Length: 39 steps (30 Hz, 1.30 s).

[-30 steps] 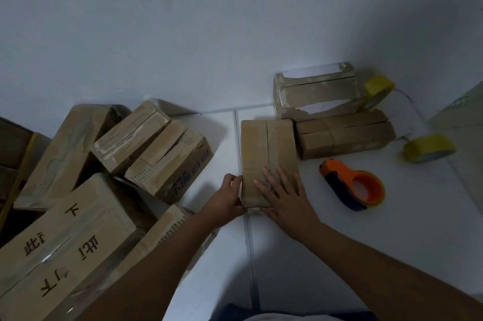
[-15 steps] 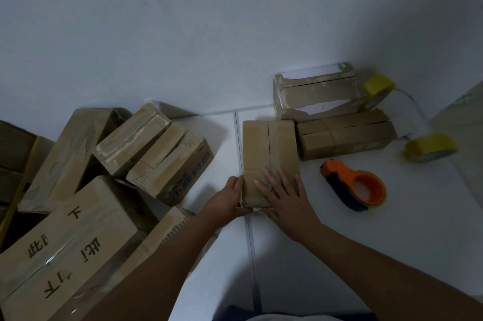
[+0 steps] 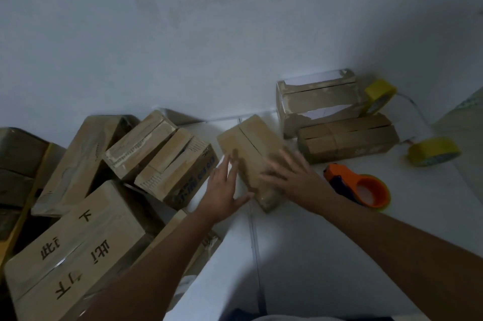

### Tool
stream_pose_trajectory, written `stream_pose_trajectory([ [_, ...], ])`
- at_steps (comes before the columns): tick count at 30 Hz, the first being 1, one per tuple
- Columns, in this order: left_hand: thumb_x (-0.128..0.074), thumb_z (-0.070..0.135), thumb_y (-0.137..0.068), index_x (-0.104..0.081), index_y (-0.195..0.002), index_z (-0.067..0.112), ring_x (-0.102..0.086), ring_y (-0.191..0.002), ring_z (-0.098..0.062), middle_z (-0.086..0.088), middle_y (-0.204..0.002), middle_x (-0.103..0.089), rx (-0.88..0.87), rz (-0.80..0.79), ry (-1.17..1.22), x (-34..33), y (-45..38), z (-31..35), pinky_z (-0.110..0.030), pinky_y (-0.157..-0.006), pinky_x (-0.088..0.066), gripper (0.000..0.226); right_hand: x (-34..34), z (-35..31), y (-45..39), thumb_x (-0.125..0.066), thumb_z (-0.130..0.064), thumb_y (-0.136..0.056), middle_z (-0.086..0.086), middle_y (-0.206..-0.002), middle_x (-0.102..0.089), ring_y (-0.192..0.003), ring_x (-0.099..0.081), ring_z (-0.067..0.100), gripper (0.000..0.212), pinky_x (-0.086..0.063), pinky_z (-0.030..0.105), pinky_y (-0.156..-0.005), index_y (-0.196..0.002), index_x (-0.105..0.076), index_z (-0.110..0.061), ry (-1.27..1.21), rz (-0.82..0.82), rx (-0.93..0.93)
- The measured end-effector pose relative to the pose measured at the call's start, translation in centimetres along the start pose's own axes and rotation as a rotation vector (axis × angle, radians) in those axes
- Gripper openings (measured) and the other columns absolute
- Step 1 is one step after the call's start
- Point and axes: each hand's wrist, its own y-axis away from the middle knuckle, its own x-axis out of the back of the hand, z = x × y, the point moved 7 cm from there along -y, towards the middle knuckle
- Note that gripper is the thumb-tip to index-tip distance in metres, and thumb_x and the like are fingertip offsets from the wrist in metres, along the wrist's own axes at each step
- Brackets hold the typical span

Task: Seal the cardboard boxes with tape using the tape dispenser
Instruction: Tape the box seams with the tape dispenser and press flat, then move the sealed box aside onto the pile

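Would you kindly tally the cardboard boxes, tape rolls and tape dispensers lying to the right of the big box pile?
Cardboard boxes: 3
Yellow tape rolls: 2
Tape dispenser: 1
Total: 6

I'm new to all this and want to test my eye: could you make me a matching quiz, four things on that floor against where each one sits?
Things:
1. tape dispenser
2. flat yellow tape roll
3. small box
4. box with printed characters

Places:
A. under both hands
B. near left
C. far right, lying flat
D. just right of the right hand

Pairs: 1-D, 2-C, 3-A, 4-B
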Motion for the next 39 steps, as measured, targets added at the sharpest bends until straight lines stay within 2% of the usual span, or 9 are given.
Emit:
stream_pose_trajectory([
  [6, -0.058, 0.067, -0.083, 0.004, -0.158, 0.026, 0.022, -0.148, -0.026, 0.002, -0.163, 0.022, -0.299, -0.251, -0.259, -3.2, -6.0, 4.1, -0.053, -0.12, 0.01, 0.105, 1.2, 5.2, 2.0, -0.064, -0.023, -0.09, 0.003, -0.162, 0.002, -0.145, -0.019, 0.028, 0.08, -0.031, 0.045, -0.114, -0.153, -0.016, -0.017, -0.622, 0.185, -0.636],
  [15, -0.039, 0.04, -0.102, 0.013, -0.155, 0.03, 0.01, -0.15, -0.036, -0.002, -0.164, 0.018, -0.133, -0.139, -0.436, -3.1, -8.7, 2.3, -0.061, -0.118, -0.006, 0.075, -3.4, 7.3, 7.8, -0.059, -0.023, -0.095, 0.008, -0.158, -0.018, -0.146, -0.019, 0.022, 0.063, -0.018, 0.026, -0.115, -0.148, -0.03, -0.007, -0.654, 0.013, -0.748],
  [20, -0.045, 0.028, -0.103, 0.015, -0.155, 0.028, 0.006, -0.15, -0.037, -0.001, -0.164, 0.019, -0.014, -0.124, -0.464, -1.4, -10.9, 0.7, -0.061, -0.118, -0.013, 0.079, -4.1, 9.3, 11.9, -0.069, -0.035, -0.087, 0.013, -0.128, -0.045, -0.114, -0.048, 0.027, 0.055, -0.038, 0.031, -0.092, -0.125, -0.047, -0.002, -0.491, 0.018, -0.997],
  [24, -0.049, 0.009, -0.096, 0.015, -0.155, 0.027, 0.013, -0.15, -0.037, -0.001, -0.163, 0.022, 0.037, -0.112, -0.423, -0.9, -11.6, -0.1, -0.058, -0.12, -0.003, 0.089, -5.2, 9.1, 13.6, -0.071, -0.025, -0.085, 0.015, -0.126, -0.043, -0.115, -0.046, 0.032, 0.054, -0.038, 0.03, -0.089, -0.125, -0.045, -0.001, -0.771, 0.091, -1.087],
  [28, -0.048, 0.008, -0.093, 0.006, -0.157, 0.022, 0.02, -0.149, -0.027, -0.003, -0.163, 0.021, -0.003, -0.026, -0.228, -1.1, -11.2, 3.3, -0.05, -0.116, 0.014, 0.085, -6.2, 10.4, 14.5, -0.072, -0.026, -0.085, 0.02, -0.119, -0.049, -0.107, -0.049, 0.032, 0.05, -0.043, 0.036, -0.088, -0.118, -0.048, 0.004, -0.663, 0.032, -1.136],
  [30, -0.051, 0.011, -0.094, -0.002, -0.158, 0.02, 0.015, -0.15, -0.024, -0.004, -0.164, 0.016, -0.116, -0.013, -0.194, -2.2, -10.4, 6.1, -0.046, -0.116, 0.012, 0.082, -5.5, 10.3, 14.1, -0.061, -0.019, -0.092, 0.021, -0.11, -0.054, -0.102, -0.056, 0.035, 0.032, -0.044, 0.03, -0.074, -0.113, -0.049, 0.002, -0.745, -0.032, -1.095],
  [32, -0.053, 0.018, -0.096, -0.007, -0.157, 0.02, 0.014, -0.151, -0.022, -0.003, -0.164, 0.015, -0.201, -0.082, -0.182, -4.0, -9.9, 8.6, -0.045, -0.12, 0.007, 0.076, -3.8, 10.7, 13.5, -0.045, -0.005, -0.096, 0.03, -0.1, -0.059, -0.095, -0.062, 0.043, 0.017, -0.042, 0.039, -0.073, -0.108, -0.05, 0.005, -0.76, 0.053, -0.993],
  [36, -0.054, 0.027, -0.099, -0.01, -0.157, 0.018, 0.007, -0.152, -0.022, -0.004, -0.165, 0.012, -0.231, -0.152, -0.179, -6.6, -11.8, 12.5, -0.045, -0.121, -0.002, 0.074, -3.7, 12.8, 16.8, -0.04, -0.022, -0.102, 0.017, -0.115, -0.061, -0.098, -0.06, 0.028, 0.032, -0.047, 0.036, -0.082, -0.128, -0.042, -0.003, -0.643, -0.116, -0.991],
  [39, -0.056, 0.029, -0.098, -0.013, -0.156, 0.011, -0.005, -0.152, -0.026, -0.01, -0.165, 0.007, -0.201, -0.144, -0.162, -7.8, -14.6, 14.7, -0.047, -0.12, -0.011, 0.074, -3.8, 14.9, 20.1, -0.037, -0.025, -0.104, 0.014, -0.117, -0.06, -0.1, -0.06, 0.028, 0.038, -0.044, 0.03, -0.076, -0.136, -0.041, -0.005, -0.772, -0.042, -1.054],
])
